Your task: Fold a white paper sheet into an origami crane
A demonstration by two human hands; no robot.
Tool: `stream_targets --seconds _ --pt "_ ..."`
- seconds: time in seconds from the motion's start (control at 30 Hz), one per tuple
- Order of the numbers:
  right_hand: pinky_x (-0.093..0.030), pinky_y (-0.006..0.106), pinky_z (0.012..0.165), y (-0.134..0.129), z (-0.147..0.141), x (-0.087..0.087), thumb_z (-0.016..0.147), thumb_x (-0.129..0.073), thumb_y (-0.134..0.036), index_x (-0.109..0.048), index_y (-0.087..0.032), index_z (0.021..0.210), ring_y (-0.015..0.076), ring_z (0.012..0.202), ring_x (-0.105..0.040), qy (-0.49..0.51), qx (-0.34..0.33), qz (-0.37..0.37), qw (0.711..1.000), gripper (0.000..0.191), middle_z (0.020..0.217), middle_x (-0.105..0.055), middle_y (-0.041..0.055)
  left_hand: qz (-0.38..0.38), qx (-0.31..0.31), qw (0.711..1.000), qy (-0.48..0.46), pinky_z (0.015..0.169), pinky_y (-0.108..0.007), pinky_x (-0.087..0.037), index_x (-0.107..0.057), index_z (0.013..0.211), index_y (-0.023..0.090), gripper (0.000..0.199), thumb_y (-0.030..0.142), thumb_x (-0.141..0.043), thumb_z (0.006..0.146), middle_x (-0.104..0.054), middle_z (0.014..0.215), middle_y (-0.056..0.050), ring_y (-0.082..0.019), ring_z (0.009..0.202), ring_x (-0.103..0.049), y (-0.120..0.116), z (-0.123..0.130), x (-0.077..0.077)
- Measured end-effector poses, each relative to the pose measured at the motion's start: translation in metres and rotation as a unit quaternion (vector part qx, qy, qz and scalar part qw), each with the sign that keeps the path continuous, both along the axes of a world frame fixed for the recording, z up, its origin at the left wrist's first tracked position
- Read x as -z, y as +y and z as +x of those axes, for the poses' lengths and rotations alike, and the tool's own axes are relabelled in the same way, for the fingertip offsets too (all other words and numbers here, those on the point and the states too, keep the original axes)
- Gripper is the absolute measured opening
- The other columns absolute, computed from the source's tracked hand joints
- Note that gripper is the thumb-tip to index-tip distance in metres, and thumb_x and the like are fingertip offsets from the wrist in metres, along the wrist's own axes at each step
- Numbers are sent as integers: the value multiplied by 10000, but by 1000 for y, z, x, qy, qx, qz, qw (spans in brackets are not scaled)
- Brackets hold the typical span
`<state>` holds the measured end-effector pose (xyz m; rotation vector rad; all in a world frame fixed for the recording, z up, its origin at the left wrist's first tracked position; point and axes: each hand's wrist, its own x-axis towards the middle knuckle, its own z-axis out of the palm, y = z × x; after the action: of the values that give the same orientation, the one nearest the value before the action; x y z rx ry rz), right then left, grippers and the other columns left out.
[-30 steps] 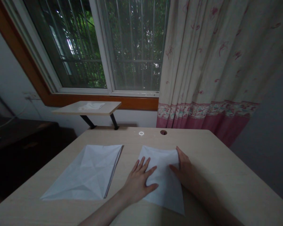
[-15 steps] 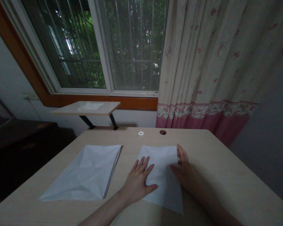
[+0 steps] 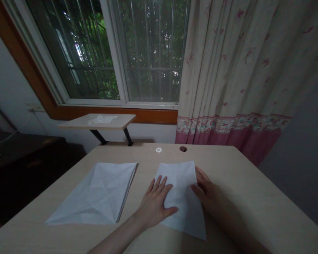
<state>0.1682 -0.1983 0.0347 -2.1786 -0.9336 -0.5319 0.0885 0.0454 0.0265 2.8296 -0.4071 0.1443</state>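
Note:
A white folded sheet [image 3: 181, 208], which looks like paper or thin cloth, lies on the table in front of me. My left hand [image 3: 156, 203] rests flat on its left side with the fingers spread. At the sheet's right edge is my right hand [image 3: 205, 188], its thumb on top and its fingers behind the edge, pinching it. The far right corner is raised a little off the table. To the left lies a wider stack of creased white sheets [image 3: 98, 194], touched by neither hand.
The pale wooden table [image 3: 254, 197] has a round cable hole [image 3: 183, 149] and a small white ring-shaped spot [image 3: 158, 150] near its back edge. A small raised shelf [image 3: 69, 123] holds a crumpled white piece [image 3: 103, 119]. Behind are a window and a curtain [image 3: 228, 70].
My right fingers have slid behind the sheet's right edge, and its far right corner has lifted and shifted slightly left. The left hand stays in place.

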Motion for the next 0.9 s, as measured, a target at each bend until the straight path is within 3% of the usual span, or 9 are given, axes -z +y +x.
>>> stream_targets --seconds 0.1,0.17,0.33,0.43,0.53,0.63,0.9 --pt "-399 492 1095 -1 0 1 982 -486 -377 -610 -303 1295 278 1367 -422 112 -57 51 991 345 1505 -437 49 -14 13 1000 2 1157 -628 -208 -553 1321 293 608 608 -661 812 -318 1573 -97 -373 1463 -221 0 0 -3" --pt "-360 499 1122 0 -1 4 969 -503 -406 -619 -312 1277 273 1371 -413 143 -68 90 983 341 1499 -444 41 -17 36 999 2 1153 -651 -174 -577 1286 319 501 569 -635 856 -267 1596 -72 -376 1470 -193 -1 -1 -5" --pt "-408 467 1085 2 -4 4 951 -519 -405 -633 -315 1218 263 1294 -484 157 -55 154 974 304 1395 -518 53 -19 124 992 -19 1158 -651 -142 -590 1273 353 309 409 -514 978 -200 1617 -24 -328 1485 -161 -3 -3 -8" --pt "-462 426 1013 2 -6 -2 939 -525 -366 -655 -297 1153 257 1191 -542 171 -55 139 974 260 1311 -541 64 -16 138 990 -11 1148 -665 -154 -596 1274 374 300 365 -486 995 -170 1622 -18 -338 1484 -145 -5 -4 -10" --pt "-531 353 829 4 -8 -5 923 -523 -347 -663 -280 1073 220 955 -608 173 -51 149 972 216 1127 -583 60 -17 139 990 3 1123 -700 -169 -579 1293 432 331 327 -518 985 -61 1633 0 -378 1479 -100 -6 -5 -10" --pt "-526 320 731 5 -9 -5 927 -502 -336 -651 -279 1055 196 826 -596 191 -48 146 970 205 997 -571 37 -27 146 989 -10 1113 -717 -165 -560 1299 482 405 267 -576 957 54 1625 30 -408 1473 -64 -8 -5 -10" --pt "-543 331 740 4 -9 -7 939 -487 -331 -647 -267 1096 210 862 -607 223 -63 134 964 233 993 -564 45 -22 138 990 -14 1114 -714 -177 -569 1301 459 436 233 -617 931 22 1629 17 -403 1476 -51 -9 -5 -10"
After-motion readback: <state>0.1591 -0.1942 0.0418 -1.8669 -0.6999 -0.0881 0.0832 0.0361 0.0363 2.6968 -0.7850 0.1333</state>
